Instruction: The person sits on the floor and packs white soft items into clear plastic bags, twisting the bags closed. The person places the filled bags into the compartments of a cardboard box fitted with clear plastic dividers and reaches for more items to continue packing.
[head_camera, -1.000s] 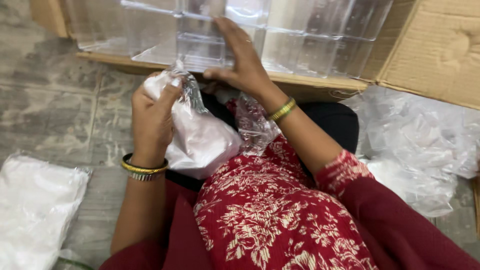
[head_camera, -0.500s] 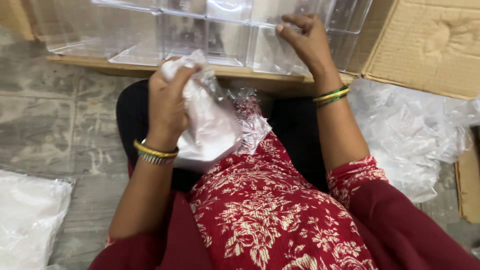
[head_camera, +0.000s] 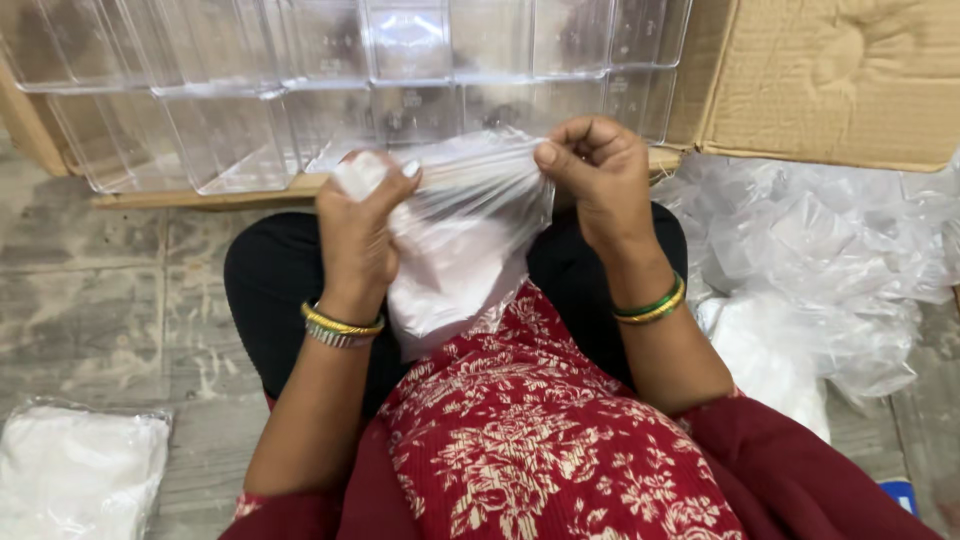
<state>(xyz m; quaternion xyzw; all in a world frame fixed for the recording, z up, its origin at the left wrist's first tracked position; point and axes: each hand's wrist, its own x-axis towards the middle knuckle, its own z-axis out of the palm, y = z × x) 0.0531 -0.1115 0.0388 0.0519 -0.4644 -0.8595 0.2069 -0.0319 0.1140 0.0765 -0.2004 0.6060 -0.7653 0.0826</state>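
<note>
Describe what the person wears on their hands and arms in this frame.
Both hands are bare, with no gloves. The left hand has pale-painted nails and a gold and silver bangle pair at the wrist. The right hand wears green and gold bangles. Dark red sleeves start near the elbows.

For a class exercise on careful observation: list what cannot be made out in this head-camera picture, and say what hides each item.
- Contents of the clear plastic bag, head view: a white mass only; crinkled film, the left hand and right hand cover it.
- Clear plastic trays: the top edge cuts them off.
- Cardboard box: cut off top and right.
- White packet: the bottom-left corner cuts it off.
</note>
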